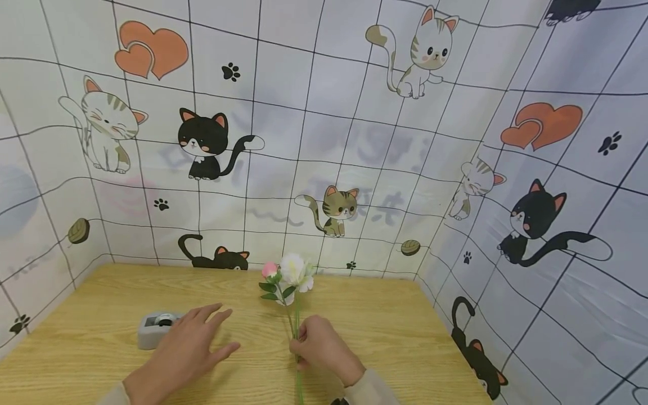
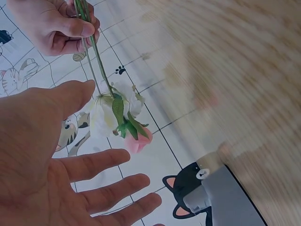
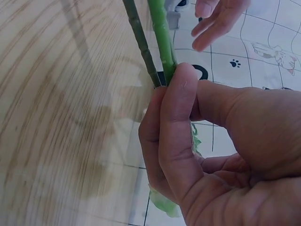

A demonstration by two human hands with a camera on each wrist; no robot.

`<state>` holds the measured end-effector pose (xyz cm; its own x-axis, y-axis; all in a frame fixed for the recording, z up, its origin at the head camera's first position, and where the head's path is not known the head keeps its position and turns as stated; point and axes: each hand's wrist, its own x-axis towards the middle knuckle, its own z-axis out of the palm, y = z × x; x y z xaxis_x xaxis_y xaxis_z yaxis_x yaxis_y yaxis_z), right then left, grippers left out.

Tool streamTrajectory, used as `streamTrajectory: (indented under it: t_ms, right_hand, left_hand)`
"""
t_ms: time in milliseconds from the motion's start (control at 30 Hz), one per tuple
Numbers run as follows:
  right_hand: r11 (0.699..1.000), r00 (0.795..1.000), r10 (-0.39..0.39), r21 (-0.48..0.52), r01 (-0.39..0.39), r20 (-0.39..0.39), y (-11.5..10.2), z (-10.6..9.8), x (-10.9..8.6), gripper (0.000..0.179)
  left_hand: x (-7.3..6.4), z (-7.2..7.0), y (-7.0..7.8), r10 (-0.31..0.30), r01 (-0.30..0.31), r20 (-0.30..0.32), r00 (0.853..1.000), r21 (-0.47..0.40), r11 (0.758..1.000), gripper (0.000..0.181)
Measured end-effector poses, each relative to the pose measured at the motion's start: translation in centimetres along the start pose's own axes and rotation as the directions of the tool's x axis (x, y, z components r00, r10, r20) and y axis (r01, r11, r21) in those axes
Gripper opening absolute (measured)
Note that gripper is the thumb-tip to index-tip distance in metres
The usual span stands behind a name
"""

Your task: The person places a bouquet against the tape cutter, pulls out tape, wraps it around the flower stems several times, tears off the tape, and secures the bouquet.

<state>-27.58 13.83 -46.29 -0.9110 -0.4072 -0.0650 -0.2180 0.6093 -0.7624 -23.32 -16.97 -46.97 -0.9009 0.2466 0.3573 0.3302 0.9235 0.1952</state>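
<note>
My right hand (image 1: 326, 346) grips the green stems (image 3: 162, 42) of a small bunch of flowers, thumb and fingers curled round them. White blooms (image 1: 295, 273) and a pink bud (image 1: 270, 270) with dark green leaves top the stems, heads pointing away from me. To the left, my left hand (image 1: 184, 349) spreads its fingers with nothing in them, palm toward the flowers. In the left wrist view the pink bud (image 2: 139, 140) hangs beyond the left fingertips, apart from them. A grey tape dispenser (image 1: 152, 331) stands on the table, partly hidden behind the left hand.
The wooden table (image 1: 379, 315) runs back to a white cloth wall (image 1: 283, 140) printed with cats, hearts and grid lines. Another printed cloth wall (image 1: 582, 315) closes the right side. A small dark object (image 1: 340, 401) shows at the bottom edge near the right sleeve.
</note>
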Motion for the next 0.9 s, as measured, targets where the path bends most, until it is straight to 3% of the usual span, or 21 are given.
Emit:
streamTrajectory:
  t_ms: [300, 733, 900]
  right_hand:
    - [1.0, 1.0, -0.002, 0.014, 0.002, 0.005, -1.1, 2.0, 1.0, 0.065]
    - [0.999, 0.999, -0.04, -0.005, 0.04, 0.01, -2.8, 4.7, 2.3, 0.068]
    - [0.999, 0.999, -0.044, -0.002, 0.045, 0.024, -3.1, 5.4, 3.0, 0.068]
  left_hand:
    - [0.1, -0.1, -1.5, -0.013, 0.013, -0.014, 1.0, 0.005, 1.0, 0.069]
    - [-0.1, -0.2, -5.1, -0.045, 0.047, -0.034, 0.998, 0.062, 0.997, 0.075]
    - [-0.3, -0.6, -6.5, -0.086, 0.086, -0.001, 0.996, 0.079, 0.993, 0.082]
